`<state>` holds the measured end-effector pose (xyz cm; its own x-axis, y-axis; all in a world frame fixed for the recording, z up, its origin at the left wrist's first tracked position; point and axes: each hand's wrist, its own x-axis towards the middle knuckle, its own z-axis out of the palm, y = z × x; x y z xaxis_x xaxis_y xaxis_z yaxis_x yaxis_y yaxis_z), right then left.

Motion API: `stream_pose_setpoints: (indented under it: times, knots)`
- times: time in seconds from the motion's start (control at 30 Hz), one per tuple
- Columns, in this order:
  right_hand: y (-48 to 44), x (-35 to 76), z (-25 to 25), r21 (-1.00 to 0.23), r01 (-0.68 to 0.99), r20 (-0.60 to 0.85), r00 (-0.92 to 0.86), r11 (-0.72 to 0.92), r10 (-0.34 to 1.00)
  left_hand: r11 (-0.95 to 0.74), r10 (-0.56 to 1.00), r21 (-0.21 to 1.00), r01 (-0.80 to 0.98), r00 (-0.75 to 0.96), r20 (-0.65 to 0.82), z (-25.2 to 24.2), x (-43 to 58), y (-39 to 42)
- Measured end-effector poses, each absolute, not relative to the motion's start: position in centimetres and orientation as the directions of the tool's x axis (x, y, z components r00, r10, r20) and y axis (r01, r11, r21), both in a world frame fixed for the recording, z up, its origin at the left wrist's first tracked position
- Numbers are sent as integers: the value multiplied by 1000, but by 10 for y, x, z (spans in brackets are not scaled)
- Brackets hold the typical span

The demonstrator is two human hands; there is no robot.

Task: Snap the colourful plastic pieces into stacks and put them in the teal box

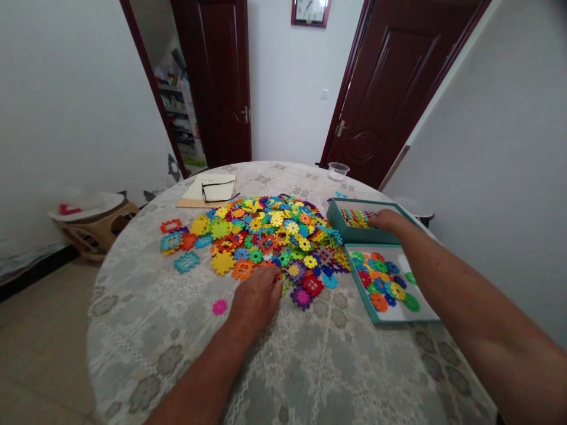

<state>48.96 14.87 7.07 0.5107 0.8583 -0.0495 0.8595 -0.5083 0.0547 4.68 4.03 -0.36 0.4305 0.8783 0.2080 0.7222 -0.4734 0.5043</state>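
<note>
A big heap of colourful plastic interlocking pieces (266,236) lies in the middle of a round table (146,330) with a lace cloth. My left hand (259,298) rests palm down at the heap's near edge, fingers curled onto the pieces; what it holds, if anything, is hidden. My right hand (387,221) reaches into a teal box (341,224) with pieces stacked inside, fingers hidden at the stack. Nearer to me a teal box lid (411,316) holds several loose pieces. A single pink piece (219,307) lies apart, left of my left hand.
A notebook with black glasses (217,190) on it lies at the table's far left. A small clear plastic cup (338,170) stands at the far edge. A low stool (95,221) is on the floor to the left. Dark red doors stand behind.
</note>
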Motion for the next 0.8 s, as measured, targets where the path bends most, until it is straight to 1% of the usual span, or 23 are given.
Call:
stream_pose_setpoints:
  times: [0.1,0.17,0.2,0.23,0.27,0.33,0.37,0.4,0.43,0.47,0.53,0.63,0.7,0.8]
  knots:
    - [134,473,79,61,866,41,494,-496,868,-482,872,488,728,456,180,-2,48,38]
    - [113,449,83,29,898,160,429,-438,889,-500,861,482,720,475,184,-3,49,36]
    - [99,432,83,-13,933,264,350,-360,899,-512,853,482,711,486,189,-4,50,35]
    - [84,413,81,-63,971,347,236,-229,908,-522,846,483,703,497,192,-6,51,34]
    - [68,391,77,-121,989,375,127,-88,918,-530,840,482,697,508,190,-7,52,33]
    - [37,345,62,-246,957,332,-66,155,941,-538,833,474,697,527,170,-8,55,30]
    - [23,322,52,-298,926,317,-134,233,939,-537,832,468,701,532,158,-9,57,29]
    - [12,301,41,-324,902,333,-172,284,927,-536,833,462,707,534,149,-9,58,28]
    - [4,283,29,-323,891,362,-195,319,912,-535,833,458,709,535,145,-9,59,27]
    - [-1,267,18,-314,895,376,-190,318,907,-536,832,457,710,535,144,-9,60,27]
    - [-4,246,-2,-289,921,378,-140,261,915,-529,838,464,710,525,151,-10,60,27]
    - [-1,236,-17,-266,946,349,-84,184,934,-506,853,500,703,493,170,-12,60,28]
    - [0,239,-19,-277,942,349,-83,188,933,-492,861,534,688,474,182,-13,59,29]
    - [-4,250,-15,-336,912,384,-96,235,918,-476,869,583,659,453,198,-11,58,28]
